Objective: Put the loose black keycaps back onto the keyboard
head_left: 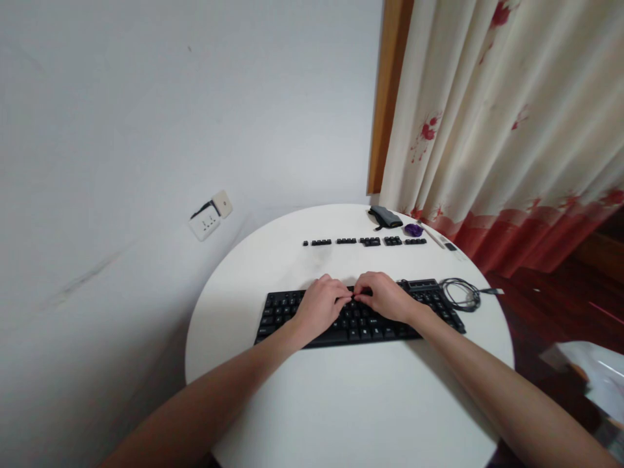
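A: Where's the keyboard?
B: Middle of the table, long axis left to right, under left hand and right hand alike.
A: Their grip?
B: Curled, fingertips meeting over its far-middle keys — holding anything, I can't tell.

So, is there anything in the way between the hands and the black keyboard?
Nothing visible is. The left hand and the right hand lie right on the keyboard, fingertips meeting near its far edge. The loose keycaps sit in a row farther back on the table, apart from both hands.
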A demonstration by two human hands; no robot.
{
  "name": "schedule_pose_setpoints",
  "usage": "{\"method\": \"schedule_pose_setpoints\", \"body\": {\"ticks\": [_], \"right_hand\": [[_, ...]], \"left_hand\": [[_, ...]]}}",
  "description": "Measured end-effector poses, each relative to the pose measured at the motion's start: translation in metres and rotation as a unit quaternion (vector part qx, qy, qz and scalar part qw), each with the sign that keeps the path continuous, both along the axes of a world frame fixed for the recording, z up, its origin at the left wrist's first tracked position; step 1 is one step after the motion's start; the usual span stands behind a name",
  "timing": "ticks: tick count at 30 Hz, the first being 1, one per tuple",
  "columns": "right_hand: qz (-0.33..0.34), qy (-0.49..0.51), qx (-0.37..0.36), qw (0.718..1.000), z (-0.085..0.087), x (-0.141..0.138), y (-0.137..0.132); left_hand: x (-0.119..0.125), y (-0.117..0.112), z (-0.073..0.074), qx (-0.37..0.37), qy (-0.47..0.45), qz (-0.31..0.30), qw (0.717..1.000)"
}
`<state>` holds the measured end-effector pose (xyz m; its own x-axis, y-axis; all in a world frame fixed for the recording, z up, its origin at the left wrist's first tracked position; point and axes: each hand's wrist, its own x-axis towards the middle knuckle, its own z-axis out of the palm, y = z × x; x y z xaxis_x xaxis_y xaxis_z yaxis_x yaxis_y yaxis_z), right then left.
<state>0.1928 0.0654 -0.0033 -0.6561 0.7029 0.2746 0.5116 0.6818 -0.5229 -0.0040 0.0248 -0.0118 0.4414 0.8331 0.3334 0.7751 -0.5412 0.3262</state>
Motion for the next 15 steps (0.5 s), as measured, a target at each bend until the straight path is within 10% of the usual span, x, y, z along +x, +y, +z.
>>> {"method": "schedule_pose_setpoints", "body": {"ticks": [15], "right_hand": [[0.009,-0.019,-0.010,1.000,0.0011,0.0035,0.0006]], "left_hand": [[-0.0006,-0.0090,0.0065,-0.010,0.023,-0.001,1.000]]}}
